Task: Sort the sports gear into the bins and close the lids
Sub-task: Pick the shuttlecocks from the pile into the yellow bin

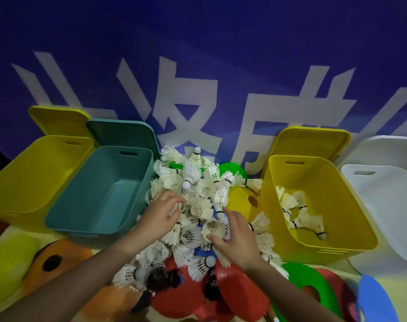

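Both your hands were down in the pile of white shuttlecocks (198,205) heaped between the teal bin (100,194) and the right yellow bin (314,205). Your left hand (161,213) lay on the pile's left side, fingers curled down into the feathers; whether it actually held one, you could not tell from this view. Your right hand (236,235) rested on the pile with fingers spread and fairly straight, gripping nothing visible. The teal bin stood open with nothing showing inside, its teal lid (123,133) propped behind it against the blue banner (198,54) with large white characters. Just left of it sat the left yellow bin (35,177), open too, its yellow lid (58,122) leaning behind. The right yellow bin held a handful of shuttlecocks at its bottom, and its own lid (312,142) stood upright behind it. Further right was a white bin (384,205), partly cut off by the frame edge. Flat disc markers lay around and under the pile: a green one (232,169) and a yellow one (242,201) near the far side, an orange one (65,259) by your left forearm, red ones (235,291) beneath your wrists, and a green ring (307,282) and a blue disc (374,298) at lower right.
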Demonstrator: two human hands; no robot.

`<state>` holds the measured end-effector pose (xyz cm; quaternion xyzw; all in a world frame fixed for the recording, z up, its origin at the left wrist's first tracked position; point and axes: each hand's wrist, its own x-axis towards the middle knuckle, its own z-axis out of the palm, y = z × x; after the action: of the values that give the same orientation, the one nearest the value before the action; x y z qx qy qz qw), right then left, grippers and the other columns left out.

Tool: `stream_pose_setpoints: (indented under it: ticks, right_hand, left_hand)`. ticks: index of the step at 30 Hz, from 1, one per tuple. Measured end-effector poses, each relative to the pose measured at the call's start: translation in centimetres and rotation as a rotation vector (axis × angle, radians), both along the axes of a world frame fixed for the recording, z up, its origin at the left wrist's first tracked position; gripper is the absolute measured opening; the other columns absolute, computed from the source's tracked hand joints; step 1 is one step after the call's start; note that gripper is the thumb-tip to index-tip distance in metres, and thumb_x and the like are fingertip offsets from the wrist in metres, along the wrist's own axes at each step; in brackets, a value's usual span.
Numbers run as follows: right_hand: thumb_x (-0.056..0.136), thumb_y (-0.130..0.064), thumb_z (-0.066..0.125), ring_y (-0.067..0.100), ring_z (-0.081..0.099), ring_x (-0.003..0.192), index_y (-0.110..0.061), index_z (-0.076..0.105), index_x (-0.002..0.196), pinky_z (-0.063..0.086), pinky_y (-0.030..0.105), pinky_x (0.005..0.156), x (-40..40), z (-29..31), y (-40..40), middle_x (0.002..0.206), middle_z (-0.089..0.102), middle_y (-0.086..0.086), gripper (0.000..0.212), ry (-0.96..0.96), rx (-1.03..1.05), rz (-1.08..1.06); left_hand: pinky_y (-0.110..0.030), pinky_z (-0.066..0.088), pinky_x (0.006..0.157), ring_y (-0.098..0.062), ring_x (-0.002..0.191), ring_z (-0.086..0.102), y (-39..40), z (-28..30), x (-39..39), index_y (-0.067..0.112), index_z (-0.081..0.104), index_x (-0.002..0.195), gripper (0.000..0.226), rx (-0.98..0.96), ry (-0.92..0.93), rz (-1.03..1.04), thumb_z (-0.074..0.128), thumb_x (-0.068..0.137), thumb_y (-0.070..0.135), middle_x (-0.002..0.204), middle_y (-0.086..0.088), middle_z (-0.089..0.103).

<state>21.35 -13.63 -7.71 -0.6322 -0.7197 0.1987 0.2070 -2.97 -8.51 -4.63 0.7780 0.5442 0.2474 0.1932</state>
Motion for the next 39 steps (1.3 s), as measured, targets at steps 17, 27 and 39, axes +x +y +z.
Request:
stream_pose_setpoints:
  ticks: [17,27,39]
  right_hand:
    - [0.087,-0.051,0.058,0.014,0.044,0.121,-0.026,0.017,0.149,0.045,0.025,0.084,-3.5,-0.6,0.5,0.137,0.039,-0.004,0.079,-0.016,-0.011,-0.156]
    - [0.087,-0.042,0.064,0.017,0.039,0.131,-0.023,0.025,0.147,0.035,0.024,0.095,-0.6,2.4,2.5,0.146,0.037,0.001,0.075,0.259,0.132,-0.348]
    - [0.083,-0.044,0.068,0.015,0.054,0.105,-0.024,0.051,0.130,0.046,0.033,0.083,9.3,6.4,4.1,0.111,0.057,-0.005,0.054,0.403,0.173,-0.489]
  left_hand:
    - [-0.029,0.041,0.099,-0.016,0.126,0.042,2.5,-2.3,-1.4,0.026,0.032,0.145,0.066,-0.144,0.052,0.132,0.063,0.087,0.037,0.145,0.001,0.035]
    - [-0.025,0.038,0.101,-0.007,0.121,0.044,2.8,2.9,-2.7,0.028,0.045,0.137,0.053,0.013,-0.060,0.084,0.065,0.087,0.035,0.134,0.012,0.044]
    - [-0.026,0.050,0.086,-0.002,0.104,0.054,3.2,6.3,6.6,0.027,0.061,0.116,0.036,-0.026,-0.364,0.023,0.072,0.082,0.035,0.115,0.013,0.057]
